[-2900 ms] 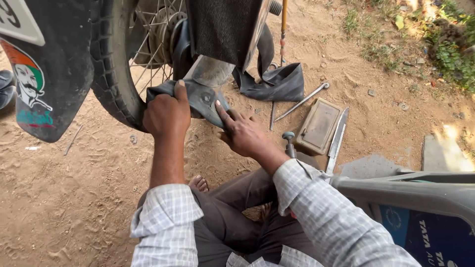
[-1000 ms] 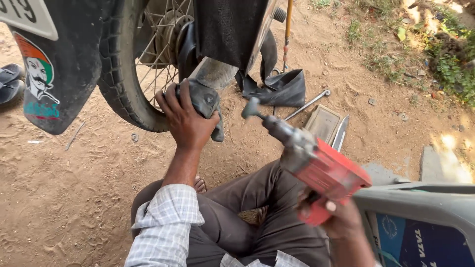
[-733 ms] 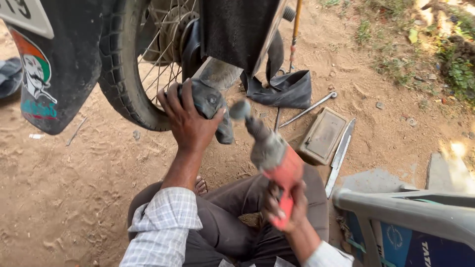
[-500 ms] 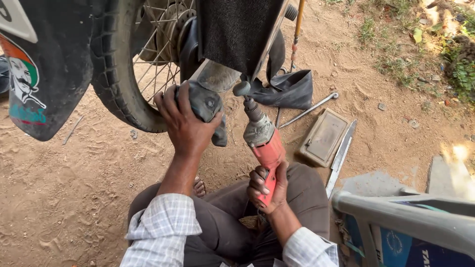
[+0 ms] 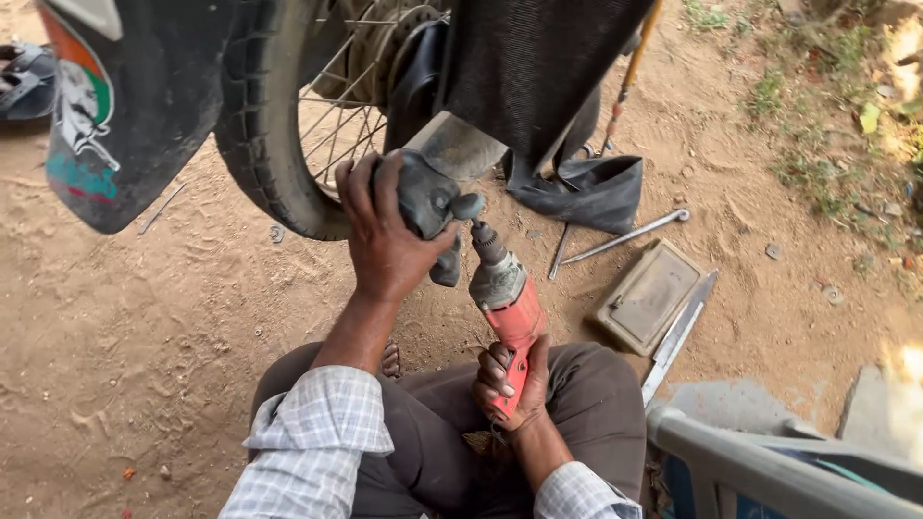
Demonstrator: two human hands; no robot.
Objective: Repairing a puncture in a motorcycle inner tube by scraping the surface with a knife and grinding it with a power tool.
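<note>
I've swung the red handheld rotary grinder [image 5: 505, 308] round; its tip now meets the black rubber inner tube [image 5: 423, 197]. My right hand [image 5: 510, 380] has its fingers wrapped round the handle, and my left hand [image 5: 385, 240] clamps the folded tube, so buffing looks under way.

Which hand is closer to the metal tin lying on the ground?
The right hand. It grips the red power tool just left of the tin. The left hand is farther away, pressing the black inner tube.

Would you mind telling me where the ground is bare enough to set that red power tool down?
Bare sandy dirt lies left of the left hand, below the black spoked wheel. The right side is crowded: flat metal tin, long steel rod, black rubber tube.
</note>
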